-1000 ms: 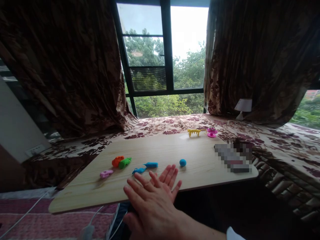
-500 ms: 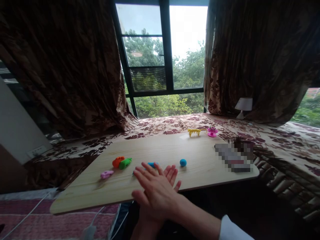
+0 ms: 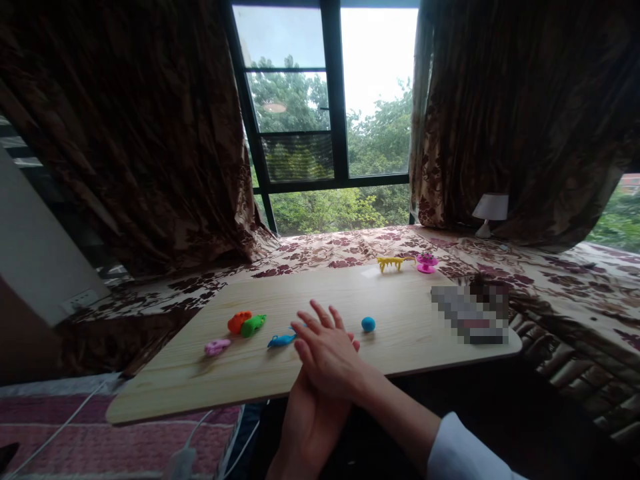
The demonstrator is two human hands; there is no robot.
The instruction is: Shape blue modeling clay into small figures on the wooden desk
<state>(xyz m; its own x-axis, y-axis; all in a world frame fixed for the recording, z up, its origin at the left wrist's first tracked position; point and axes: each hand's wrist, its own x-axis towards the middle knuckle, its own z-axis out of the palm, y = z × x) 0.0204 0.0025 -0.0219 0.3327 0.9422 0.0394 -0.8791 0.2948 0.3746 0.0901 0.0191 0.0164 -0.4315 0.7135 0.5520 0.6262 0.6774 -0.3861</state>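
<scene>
My right hand [image 3: 327, 347] lies flat, fingers stretched, across the palm of my left hand [image 3: 310, 423] at the near edge of a light wooden board [image 3: 410, 347]. Whether anything sits between the palms is hidden. Just beyond my fingertips lies a blue tool-shaped piece [image 3: 281, 341], and a blue ball [image 3: 368, 324] rests to the right. Further left are an orange lump [image 3: 237, 322], a green piece [image 3: 251, 325] touching it, and a pink piece [image 3: 217, 347].
A yellow comb-like toy [image 3: 393, 263] and a small pink toy [image 3: 427, 263] sit at the board's far edge. A blurred-out object [image 3: 470, 312] lies at the right corner. Floral cloth, curtains, a window and a small white lamp [image 3: 490, 210] stand behind. Cables [image 3: 185, 453] hang at the lower left.
My right hand has slid forward and to the right over my left palm, and my left hand has drawn back toward me. A blue cylinder by the tool is now mostly hidden behind my fingers.
</scene>
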